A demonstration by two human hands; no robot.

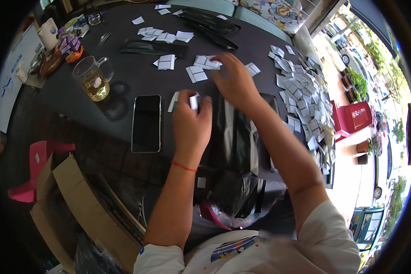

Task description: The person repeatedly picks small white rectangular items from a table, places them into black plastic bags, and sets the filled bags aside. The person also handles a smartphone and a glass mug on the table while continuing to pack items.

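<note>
My left hand (192,120), with a red string at its wrist, is closed around a small white piece (194,102) between thumb and fingers. More white card pieces (173,102) lie just beside it. My right hand (233,80), somewhat blurred, reaches over white cards with dark lines (205,62); whether its fingertips hold one cannot be told. Another lined card (196,74) lies below them. Black plastic packaging (243,137) lies in front of me, partly under my right forearm. To the left of my left hand is a smartphone (146,124) with a dark screen.
A glass mug of yellowish drink (95,80) stands at the left. A large heap of white cards (303,92) covers the table's right side. Black bags (154,48) and small card piles (166,36) lie farther back. An open cardboard box (89,202) stands lower left, near a pink chair (37,171).
</note>
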